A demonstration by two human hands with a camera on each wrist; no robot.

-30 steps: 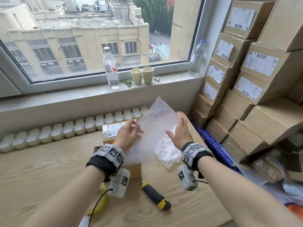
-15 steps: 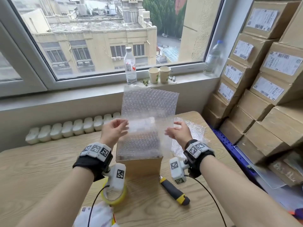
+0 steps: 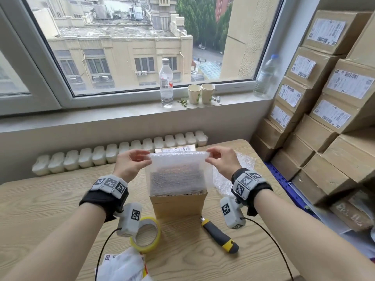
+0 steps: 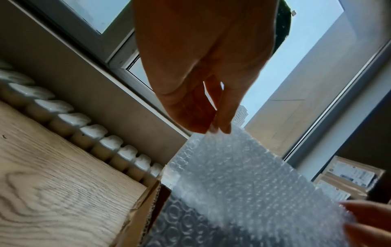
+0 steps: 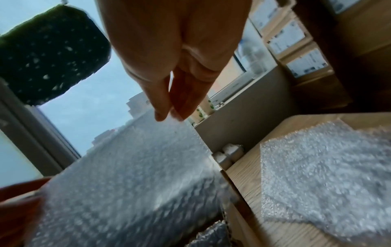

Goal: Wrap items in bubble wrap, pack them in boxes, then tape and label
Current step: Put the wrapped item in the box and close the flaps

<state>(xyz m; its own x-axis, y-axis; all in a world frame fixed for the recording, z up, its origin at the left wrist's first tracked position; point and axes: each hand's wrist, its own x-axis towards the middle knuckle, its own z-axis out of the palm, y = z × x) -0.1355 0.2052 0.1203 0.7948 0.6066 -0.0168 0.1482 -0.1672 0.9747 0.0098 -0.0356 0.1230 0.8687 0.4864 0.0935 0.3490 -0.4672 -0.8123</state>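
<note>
Water bottle [image 3: 166, 83], two paper cups [image 3: 201, 93] on windowsill [image 3: 113, 112]; radiator [image 3: 119, 152] below.

open box [image 3: 178, 201] mouth covered by bubble wrap [image 3: 177, 169], tape roll [image 3: 147, 235] left, knife [image 3: 220, 236] right

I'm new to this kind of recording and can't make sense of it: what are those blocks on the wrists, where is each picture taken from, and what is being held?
No machine here: a person wears cameras. One picture comes from the head, the other two from each wrist, looking along the fingers. The left hand and right hand each pinch a top corner of a bubble wrap sheet above an open cardboard box. On the wooden table lie a yellow tape roll, a utility knife and more bubble wrap.
</note>
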